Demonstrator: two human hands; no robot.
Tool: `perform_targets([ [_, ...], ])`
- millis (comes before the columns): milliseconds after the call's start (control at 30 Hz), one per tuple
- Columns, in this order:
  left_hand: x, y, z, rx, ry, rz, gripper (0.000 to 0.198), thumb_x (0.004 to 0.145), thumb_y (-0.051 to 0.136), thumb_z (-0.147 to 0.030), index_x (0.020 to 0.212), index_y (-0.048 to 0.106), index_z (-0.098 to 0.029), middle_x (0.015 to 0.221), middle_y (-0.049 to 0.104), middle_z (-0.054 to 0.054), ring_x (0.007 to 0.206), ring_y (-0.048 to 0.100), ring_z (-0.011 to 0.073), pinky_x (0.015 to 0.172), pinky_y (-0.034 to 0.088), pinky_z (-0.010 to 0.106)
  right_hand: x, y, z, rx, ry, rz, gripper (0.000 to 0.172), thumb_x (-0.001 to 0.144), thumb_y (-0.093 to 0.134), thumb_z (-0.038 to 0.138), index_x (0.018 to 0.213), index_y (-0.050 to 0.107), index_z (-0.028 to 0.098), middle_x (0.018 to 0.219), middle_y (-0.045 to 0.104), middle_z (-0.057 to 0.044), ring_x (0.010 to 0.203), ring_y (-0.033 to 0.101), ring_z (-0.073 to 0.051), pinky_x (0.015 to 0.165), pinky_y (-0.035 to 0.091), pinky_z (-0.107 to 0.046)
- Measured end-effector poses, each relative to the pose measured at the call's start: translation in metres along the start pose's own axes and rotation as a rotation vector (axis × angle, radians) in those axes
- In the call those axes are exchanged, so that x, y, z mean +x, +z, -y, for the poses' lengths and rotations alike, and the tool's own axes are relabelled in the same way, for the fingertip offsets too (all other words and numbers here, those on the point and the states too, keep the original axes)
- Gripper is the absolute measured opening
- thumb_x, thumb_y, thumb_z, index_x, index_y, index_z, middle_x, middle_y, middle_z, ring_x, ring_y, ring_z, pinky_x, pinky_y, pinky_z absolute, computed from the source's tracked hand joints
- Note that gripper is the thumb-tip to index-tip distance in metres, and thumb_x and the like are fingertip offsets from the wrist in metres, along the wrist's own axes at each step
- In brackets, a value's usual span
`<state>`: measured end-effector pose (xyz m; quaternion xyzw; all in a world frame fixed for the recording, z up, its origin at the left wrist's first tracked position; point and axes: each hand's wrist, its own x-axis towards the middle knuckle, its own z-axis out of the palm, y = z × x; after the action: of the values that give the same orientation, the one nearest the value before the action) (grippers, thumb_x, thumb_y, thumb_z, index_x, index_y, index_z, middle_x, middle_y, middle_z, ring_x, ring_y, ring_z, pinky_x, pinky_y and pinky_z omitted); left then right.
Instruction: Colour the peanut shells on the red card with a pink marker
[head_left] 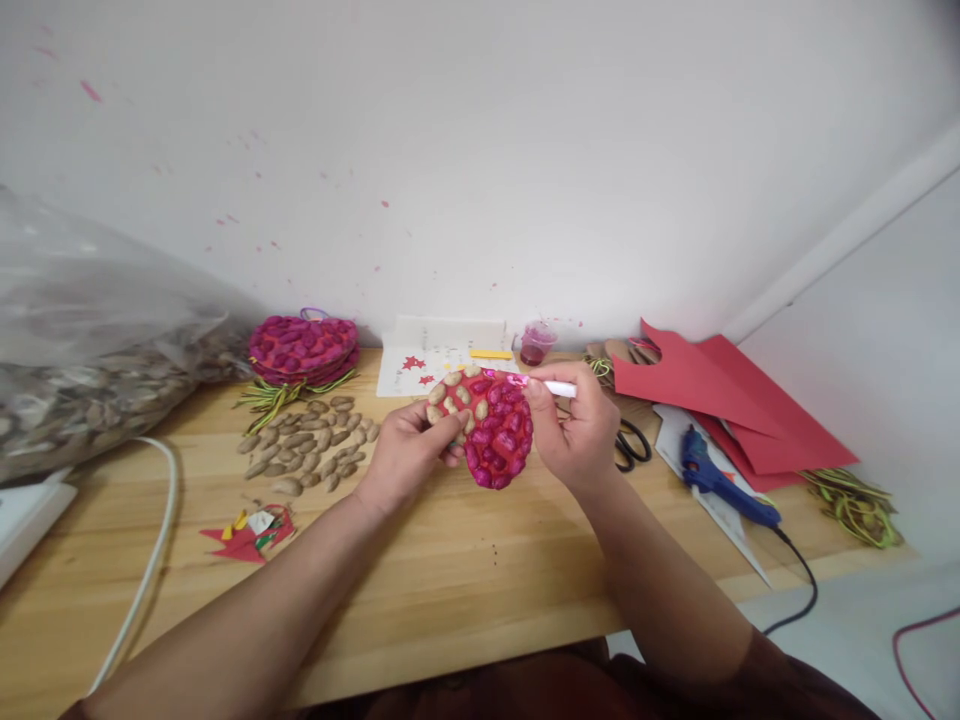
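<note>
My left hand [409,448] grips the left edge of a round red disc [499,440] with whole peanuts stuck on it, the thumb lying on its face. Peanuts on its right and lower parts are wet, shiny magenta; those at the upper left keep their natural tan. My right hand [577,420] is closed round a white-handled paintbrush [559,388], whose magenta-smeared end lies at the disc's top edge. Its exact tip is hard to make out. Beyond the hands stands a small clear cup [536,345] with dark magenta paint.
Loose peanuts [307,445] and a stack of magenta discs [304,350] lie left, beside a peanut-filled plastic bag [90,370]. To the right are black scissors [634,445], a corded blue glue gun [720,480] and red sheets [742,400]. A white cable [161,530] crosses the left side.
</note>
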<state>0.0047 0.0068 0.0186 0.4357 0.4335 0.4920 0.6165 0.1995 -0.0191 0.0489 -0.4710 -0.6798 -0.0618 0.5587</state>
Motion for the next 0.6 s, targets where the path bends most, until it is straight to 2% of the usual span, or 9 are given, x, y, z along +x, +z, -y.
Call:
perform_targets([
  [233,0.0001,-0.0001,-0.0019,-0.065,0.002,-0.013,0.046,0.057,0.098,-0.049,0.067,0.069,-0.016,0.059,0.068,0.0,0.046,0.06,0.0113,0.043,0.047,0.021,0.0007,-0.0004,-0.0005,-0.01,0.011,0.005,0.005,0.098,0.065,0.026,0.103,0.067,0.025,0.093,0.078,-0.003,0.083,0.074,-0.019,0.082,0.062,-0.036],
  [600,0.0017,-0.0028,0.0026,-0.093,-0.003,-0.013,0.043,0.06,0.098,-0.045,0.067,0.069,-0.015,0.06,0.07,0.001,0.046,0.061,0.0113,0.043,0.049,0.02,-0.0009,0.0006,-0.0045,0.01,0.021,0.008,0.006,0.098,0.066,0.025,0.103,0.067,0.025,0.094,0.077,-0.004,0.084,0.073,-0.019,0.082,0.061,-0.036],
])
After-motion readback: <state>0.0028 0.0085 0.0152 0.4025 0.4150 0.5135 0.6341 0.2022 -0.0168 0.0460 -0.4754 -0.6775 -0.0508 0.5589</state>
